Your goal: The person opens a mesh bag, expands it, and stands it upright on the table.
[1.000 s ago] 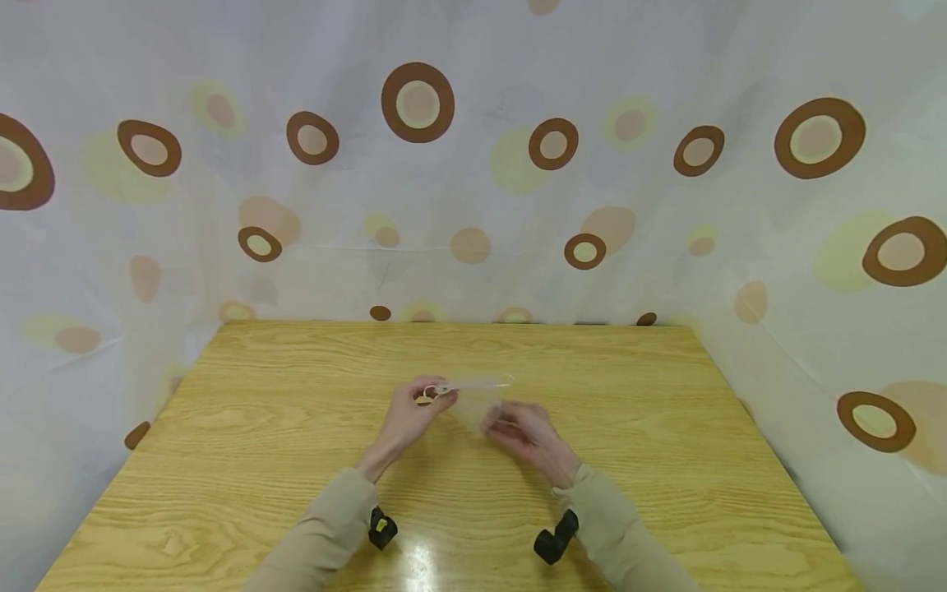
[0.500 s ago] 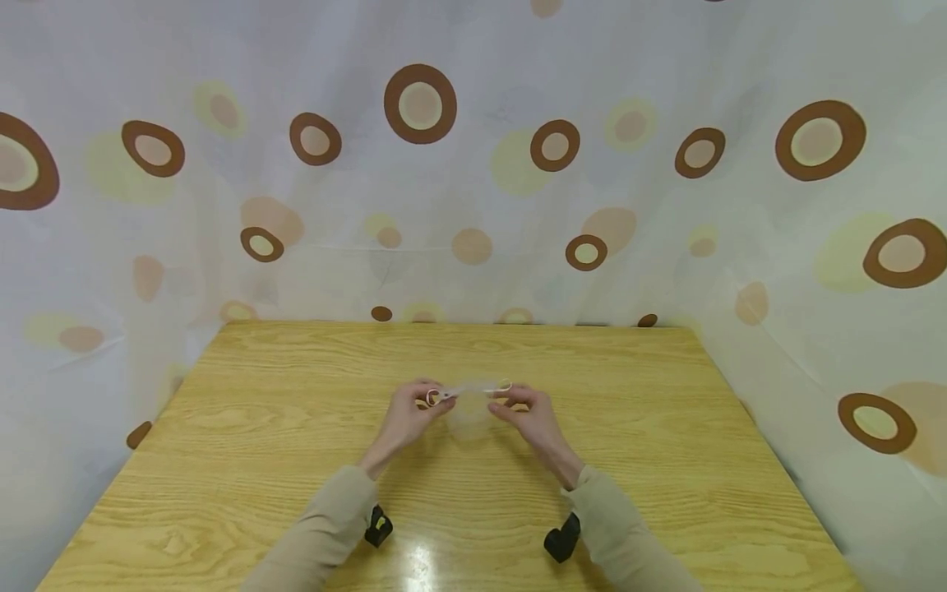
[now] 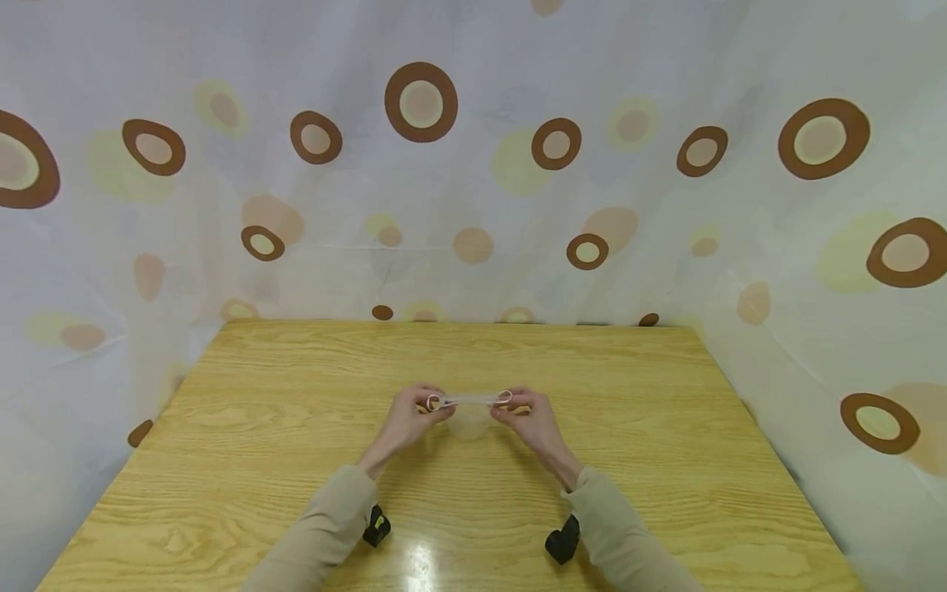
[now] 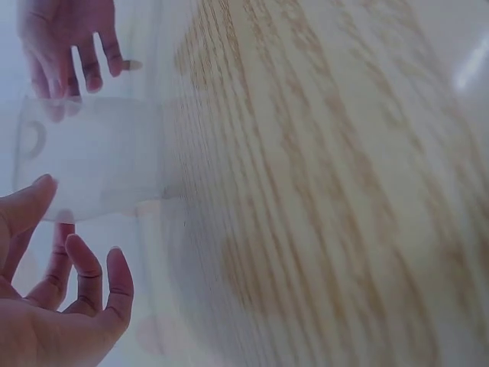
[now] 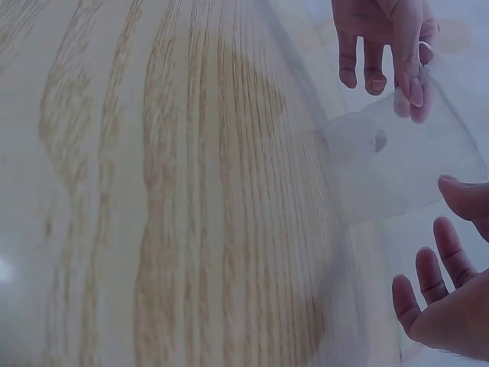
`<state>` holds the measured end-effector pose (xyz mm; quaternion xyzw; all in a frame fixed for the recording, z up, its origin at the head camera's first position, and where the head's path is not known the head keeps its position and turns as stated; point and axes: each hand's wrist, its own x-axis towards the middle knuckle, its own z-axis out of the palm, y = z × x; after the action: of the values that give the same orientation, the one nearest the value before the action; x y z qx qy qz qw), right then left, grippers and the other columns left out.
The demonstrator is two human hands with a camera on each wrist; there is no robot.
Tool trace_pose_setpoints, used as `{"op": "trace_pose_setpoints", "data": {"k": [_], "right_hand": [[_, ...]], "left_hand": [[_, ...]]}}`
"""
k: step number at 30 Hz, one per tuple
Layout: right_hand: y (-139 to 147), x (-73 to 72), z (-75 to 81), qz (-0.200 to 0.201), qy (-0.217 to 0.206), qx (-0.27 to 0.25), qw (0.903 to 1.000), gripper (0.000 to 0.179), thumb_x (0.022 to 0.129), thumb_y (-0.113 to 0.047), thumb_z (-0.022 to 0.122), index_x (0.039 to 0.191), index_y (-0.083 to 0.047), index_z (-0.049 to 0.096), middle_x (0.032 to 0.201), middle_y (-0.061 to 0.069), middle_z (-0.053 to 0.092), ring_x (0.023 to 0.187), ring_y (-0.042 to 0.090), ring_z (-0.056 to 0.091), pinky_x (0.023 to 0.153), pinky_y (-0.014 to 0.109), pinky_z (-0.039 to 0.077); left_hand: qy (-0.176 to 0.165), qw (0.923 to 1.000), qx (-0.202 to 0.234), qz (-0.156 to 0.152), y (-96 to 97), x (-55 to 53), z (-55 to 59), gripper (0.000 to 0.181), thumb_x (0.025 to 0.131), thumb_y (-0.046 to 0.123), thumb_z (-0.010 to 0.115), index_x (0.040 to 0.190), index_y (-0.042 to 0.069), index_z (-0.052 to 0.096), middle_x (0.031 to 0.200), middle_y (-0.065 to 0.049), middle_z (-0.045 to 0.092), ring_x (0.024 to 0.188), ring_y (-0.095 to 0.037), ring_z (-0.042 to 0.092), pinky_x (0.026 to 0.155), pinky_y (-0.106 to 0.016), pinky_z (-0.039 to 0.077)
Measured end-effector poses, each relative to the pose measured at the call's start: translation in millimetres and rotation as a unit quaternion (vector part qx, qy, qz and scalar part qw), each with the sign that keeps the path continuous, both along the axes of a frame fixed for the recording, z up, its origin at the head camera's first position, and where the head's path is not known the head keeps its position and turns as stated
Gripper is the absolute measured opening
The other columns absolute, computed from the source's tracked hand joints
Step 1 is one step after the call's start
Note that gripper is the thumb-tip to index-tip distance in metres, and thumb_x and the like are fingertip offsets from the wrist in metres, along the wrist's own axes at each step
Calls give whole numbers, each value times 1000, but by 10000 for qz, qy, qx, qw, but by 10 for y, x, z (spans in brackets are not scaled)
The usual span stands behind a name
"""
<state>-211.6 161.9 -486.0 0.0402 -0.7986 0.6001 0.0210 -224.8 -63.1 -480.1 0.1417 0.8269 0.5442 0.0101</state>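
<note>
A small translucent drawstring pouch (image 3: 469, 425) hangs between my two hands above the table, its mouth stretched out level. White cord loops stick out at both upper corners. The left hand (image 3: 408, 418) pinches the left corner between thumb and fingers, and the right hand (image 3: 538, 424) pinches the right corner likewise. In the left wrist view the sheer pouch (image 4: 99, 164) spans the space between both hands, with the other left fingers loosely bent. From the right wrist, the pouch (image 5: 397, 180) looks see-through, with no contents showing in it.
The wood-grain table (image 3: 296, 370) extends on all sides of the hands. A pale curtain (image 3: 473, 181) with brown rings and spots stands along the back and both sides. Black wrist cameras (image 3: 562, 540) hang below the beige sleeves.
My right hand has gone from lower on the pouch's right side up to its top corner. The pouch's mouth has dropped slightly and now lies level; the left hand has barely moved.
</note>
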Motion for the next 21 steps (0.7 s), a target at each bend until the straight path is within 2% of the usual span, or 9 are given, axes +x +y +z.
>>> {"op": "trace_pose_setpoints", "data": {"k": [4,7,11,14,18,21], "right_hand": [[-1,7,-10,-1,-21,70,10000,10,90,0,72,89,9,76,116,20,67,105,18,58,82,27,50],[11,18,-3,71,-30,167,9998,11,90,-2,72,91,8,76,119,20,66,107,21,58,82,27,50],[37,32,21,230,-45,189,9995,16,91,-3,72,105,3,76,123,20,64,98,19,55,80,27,50],[62,46,34,348,-21,177,9992,22,91,-3,71,113,1,74,124,21,63,94,18,52,79,27,50],[97,53,41,407,5,245,9989,25,92,-3,71,116,1,72,126,21,61,100,22,53,82,27,49],[128,37,43,334,6,332,9989,31,92,-2,70,122,1,70,130,20,60,110,31,53,88,32,47]], "left_hand": [[0,10000,-7,-23,2,6,-13,12,89,8,76,82,-2,75,106,-17,68,75,-8,51,64,-18,44],[10,9999,-46,-106,-13,8,-13,9,89,9,76,93,0,77,107,-16,68,77,-9,49,66,-19,42],[18,9997,-125,-229,-73,9,-10,23,89,9,77,111,5,76,112,-15,69,79,-10,47,68,-20,41],[95,9993,-199,-315,-122,10,-14,28,87,8,78,115,4,75,115,-16,69,80,-9,49,68,-20,43],[146,9985,-289,-441,-182,4,-26,36,85,4,79,120,1,71,120,-21,67,83,-14,54,70,-22,46],[42,9988,-341,-335,-239,-7,-29,46,83,1,79,127,-1,66,129,-23,64,93,-25,58,75,-29,49]]}}
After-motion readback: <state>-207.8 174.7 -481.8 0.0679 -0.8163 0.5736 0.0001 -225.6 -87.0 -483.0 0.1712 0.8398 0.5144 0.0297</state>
